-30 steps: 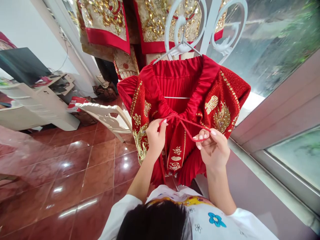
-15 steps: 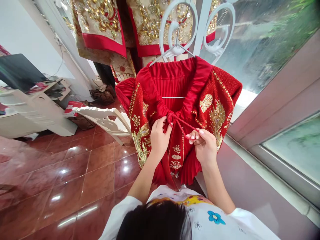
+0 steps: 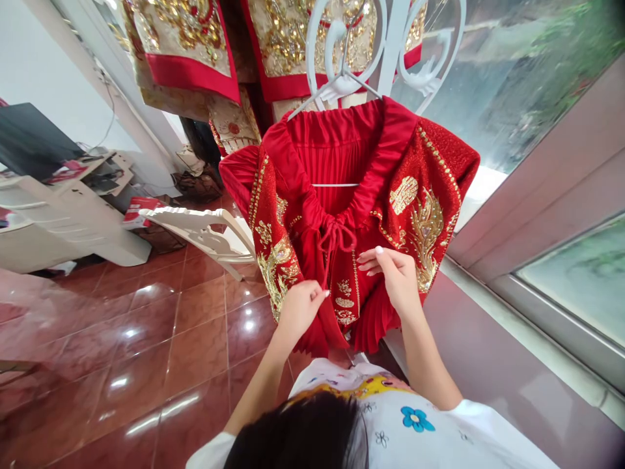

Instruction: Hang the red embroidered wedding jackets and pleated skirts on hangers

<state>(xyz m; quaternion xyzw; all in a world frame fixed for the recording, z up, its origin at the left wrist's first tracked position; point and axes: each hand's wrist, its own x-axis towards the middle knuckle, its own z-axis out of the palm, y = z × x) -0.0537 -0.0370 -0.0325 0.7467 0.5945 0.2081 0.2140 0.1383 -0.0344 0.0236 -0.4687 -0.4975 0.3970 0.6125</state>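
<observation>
A red skirt (image 3: 328, 159) with a gathered waistband and gold embroidered panels hangs in front of me from a wire hanger (image 3: 343, 71). At the front of its waistband a red drawstring (image 3: 336, 236) is tied in a bow with loops. My left hand (image 3: 303, 306) is below the bow, thumb and finger pinched on one hanging end of the string. To the right of the bow, my right hand (image 3: 394, 270) is held before the embroidered cloth with its fingers apart and nothing in them.
White scrolled metalwork (image 3: 385, 49) carries the hanger, with gold-sequined garments (image 3: 190, 39) behind it. A white chair (image 3: 209, 228) stands at left, near a white desk (image 3: 92, 218) with a dark monitor (image 3: 36, 140). A metal-framed window (image 3: 537, 195) runs along the right.
My left hand has moved down from the knot, pinching a string end. My right hand has let go of the string, and a looped bow now shows at the waistband.
</observation>
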